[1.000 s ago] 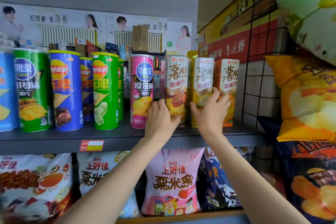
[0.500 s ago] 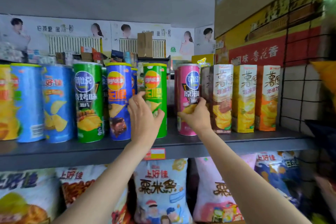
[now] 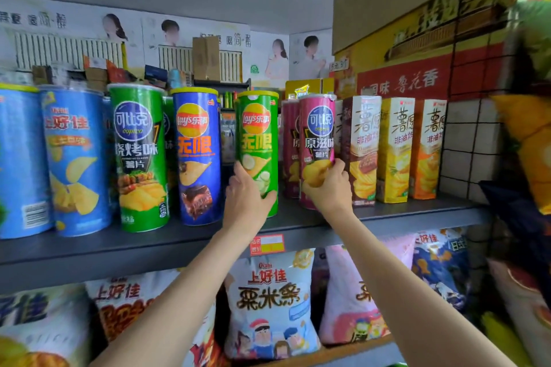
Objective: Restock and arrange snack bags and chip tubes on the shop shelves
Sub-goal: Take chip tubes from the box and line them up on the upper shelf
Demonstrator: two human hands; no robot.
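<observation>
Now both hands have left the tall snack boxes [image 3: 395, 149] at the right end of the shelf [image 3: 417, 211] and moved leftward to the chip tubes. Taking the green Lay's tube [image 3: 258, 140] as the landmark: the left hand [image 3: 246, 202] grasps its lower part, fingers curled round the side, thumb on the front. Immediately right of it, with a small gap, stands the pink tube [image 3: 317, 134], which the right hand [image 3: 329, 188] grasps low down, fingers wrapped over its front. Just left of the green Lay's tube stands the blue Lay's tube [image 3: 196, 155], then a green Copico tube [image 3: 138, 155] and a light blue tube [image 3: 74, 158] further left. Below the landmark, under the shelf edge and its price tag [image 3: 267, 244], snack bags [image 3: 269, 304] fill the lower row.

The shift suggests the boxes are settled and the straightening has passed on to the tubes; these two likely need squaring up and closing toward their neighbours, while the tubes further left are probably yet to be checked
</observation>
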